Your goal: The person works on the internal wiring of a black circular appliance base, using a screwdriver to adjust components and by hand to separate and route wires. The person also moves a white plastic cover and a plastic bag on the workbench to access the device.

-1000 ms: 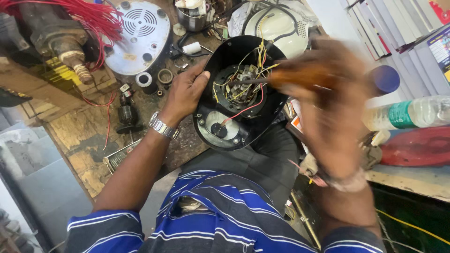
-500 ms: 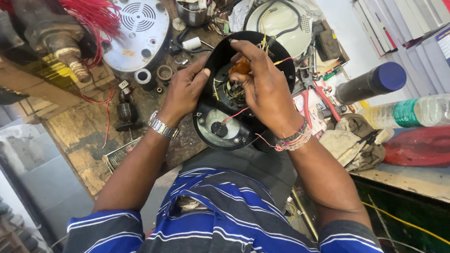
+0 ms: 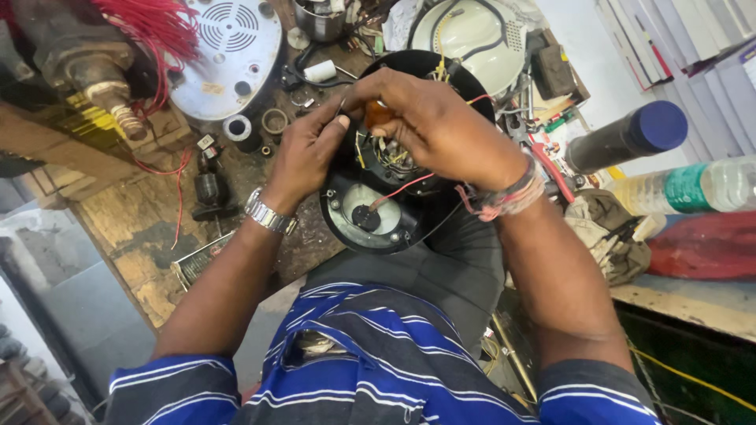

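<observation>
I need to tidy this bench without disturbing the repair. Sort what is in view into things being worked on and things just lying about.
Being worked on:
- black appliance base, open, propped at the bench edge
- its inner wires
- orange-handled tool in the right hand
- left hand on the base rim

Lying about:
- white vented cover
- red wire bundle
- plastic bottle
- dark blue-capped cylinder
- metal cup

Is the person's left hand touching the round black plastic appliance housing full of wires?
Touching: the head view shows the left hand resting on the rim of the black housing, fingers curled onto its edge.
</observation>
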